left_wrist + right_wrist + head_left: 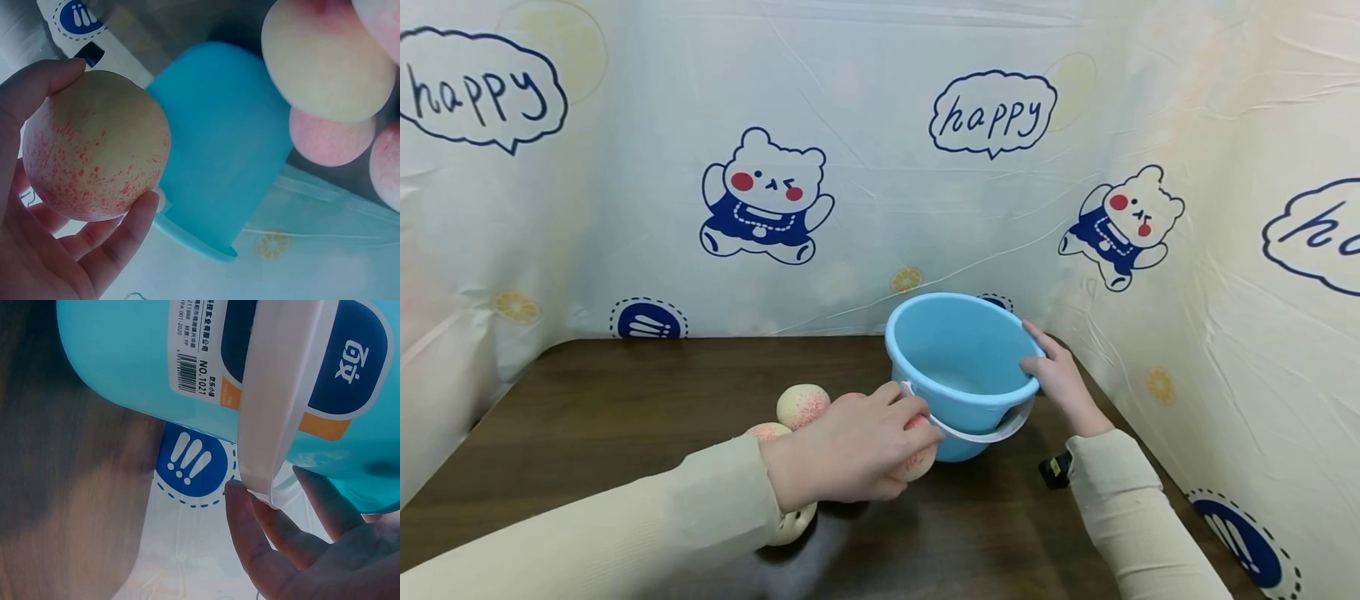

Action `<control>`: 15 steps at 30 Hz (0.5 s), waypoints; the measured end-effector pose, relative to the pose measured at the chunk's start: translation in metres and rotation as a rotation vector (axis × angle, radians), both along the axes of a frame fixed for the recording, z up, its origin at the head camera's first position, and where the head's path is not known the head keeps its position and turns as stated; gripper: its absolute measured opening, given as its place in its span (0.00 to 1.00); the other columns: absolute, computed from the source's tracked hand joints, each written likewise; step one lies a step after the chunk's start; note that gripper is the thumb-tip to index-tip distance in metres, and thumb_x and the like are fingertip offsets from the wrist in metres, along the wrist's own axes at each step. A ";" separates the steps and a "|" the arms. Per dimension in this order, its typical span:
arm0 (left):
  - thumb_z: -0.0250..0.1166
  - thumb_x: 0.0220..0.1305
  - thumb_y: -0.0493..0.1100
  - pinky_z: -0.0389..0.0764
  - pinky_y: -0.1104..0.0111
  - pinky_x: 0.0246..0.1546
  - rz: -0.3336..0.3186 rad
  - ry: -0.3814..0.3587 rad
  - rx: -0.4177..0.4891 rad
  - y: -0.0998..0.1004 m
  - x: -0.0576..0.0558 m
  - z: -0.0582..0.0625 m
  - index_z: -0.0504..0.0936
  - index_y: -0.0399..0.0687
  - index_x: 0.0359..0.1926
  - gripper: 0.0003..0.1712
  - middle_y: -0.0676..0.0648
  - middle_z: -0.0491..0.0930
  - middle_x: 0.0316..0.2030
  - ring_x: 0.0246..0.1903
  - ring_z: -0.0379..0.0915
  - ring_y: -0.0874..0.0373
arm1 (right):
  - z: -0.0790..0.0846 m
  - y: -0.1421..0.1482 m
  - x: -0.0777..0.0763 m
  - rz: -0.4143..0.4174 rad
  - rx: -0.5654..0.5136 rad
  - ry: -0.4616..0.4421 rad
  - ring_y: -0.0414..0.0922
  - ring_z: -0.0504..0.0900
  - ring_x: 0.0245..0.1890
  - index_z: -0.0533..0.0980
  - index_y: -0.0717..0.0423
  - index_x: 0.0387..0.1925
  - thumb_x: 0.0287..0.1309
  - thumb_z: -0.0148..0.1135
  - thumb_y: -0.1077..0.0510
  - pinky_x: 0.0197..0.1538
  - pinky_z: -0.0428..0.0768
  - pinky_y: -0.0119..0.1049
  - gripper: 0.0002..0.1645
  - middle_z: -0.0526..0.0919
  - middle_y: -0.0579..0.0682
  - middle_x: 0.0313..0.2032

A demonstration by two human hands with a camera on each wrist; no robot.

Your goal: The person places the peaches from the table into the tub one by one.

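In the head view, a light-blue bucket point(962, 396) with a white handle point(1011, 425) stands tilted at the right of the table, its mouth facing up and toward me. My left hand point(850, 446) grips a pale peach point(917, 462) flecked with red, right at the bucket's near left side. Thumb and fingers curl round that peach point(97, 147) in the left wrist view. My right hand point(1060, 379) holds the bucket's right rim, thumb over the edge. In the right wrist view, its fingers point(250, 531) are beside the handle's end, near the label point(200, 356).
More peaches lie on the dark wooden table point(625, 425), partly behind my left hand and forearm; one peach point(803, 406) shows just beyond it. A printed cloth point(880, 167) hangs along the back and sides. A small black object point(1056, 471) sits beside my right sleeve.
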State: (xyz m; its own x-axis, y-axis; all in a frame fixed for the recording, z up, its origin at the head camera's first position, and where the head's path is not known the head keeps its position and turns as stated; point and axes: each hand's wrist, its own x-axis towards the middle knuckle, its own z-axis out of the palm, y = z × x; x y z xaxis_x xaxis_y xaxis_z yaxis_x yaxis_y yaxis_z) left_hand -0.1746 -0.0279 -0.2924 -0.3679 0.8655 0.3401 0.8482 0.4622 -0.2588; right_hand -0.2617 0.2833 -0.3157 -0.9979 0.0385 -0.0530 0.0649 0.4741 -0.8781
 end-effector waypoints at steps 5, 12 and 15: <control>0.71 0.54 0.57 0.76 0.73 0.23 -0.002 0.007 0.007 0.002 -0.001 0.008 0.77 0.60 0.53 0.25 0.53 0.77 0.43 0.40 0.70 0.58 | 0.000 0.000 0.000 -0.004 0.004 0.000 0.63 0.71 0.60 0.47 0.45 0.79 0.64 0.45 0.63 0.42 0.78 0.36 0.43 0.52 0.63 0.76; 0.71 0.53 0.57 0.78 0.73 0.24 -0.006 0.060 0.030 0.004 -0.005 0.013 0.78 0.59 0.52 0.25 0.53 0.79 0.44 0.41 0.72 0.57 | -0.001 0.000 0.000 -0.005 0.016 -0.001 0.64 0.71 0.60 0.46 0.45 0.79 0.65 0.44 0.62 0.41 0.78 0.34 0.42 0.52 0.63 0.76; 0.71 0.54 0.57 0.80 0.72 0.26 -0.004 0.048 0.032 0.003 -0.006 0.016 0.78 0.60 0.51 0.24 0.53 0.78 0.44 0.41 0.72 0.57 | -0.001 0.000 0.000 -0.004 0.016 0.002 0.64 0.71 0.60 0.46 0.45 0.79 0.65 0.44 0.62 0.42 0.78 0.35 0.43 0.52 0.64 0.76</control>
State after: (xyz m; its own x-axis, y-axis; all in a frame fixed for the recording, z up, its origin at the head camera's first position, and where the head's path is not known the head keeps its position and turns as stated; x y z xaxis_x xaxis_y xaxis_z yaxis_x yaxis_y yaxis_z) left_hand -0.1804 -0.0247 -0.2768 -0.3467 0.8554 0.3848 0.8371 0.4673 -0.2845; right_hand -0.2620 0.2835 -0.3165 -0.9978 0.0435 -0.0508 0.0656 0.4877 -0.8706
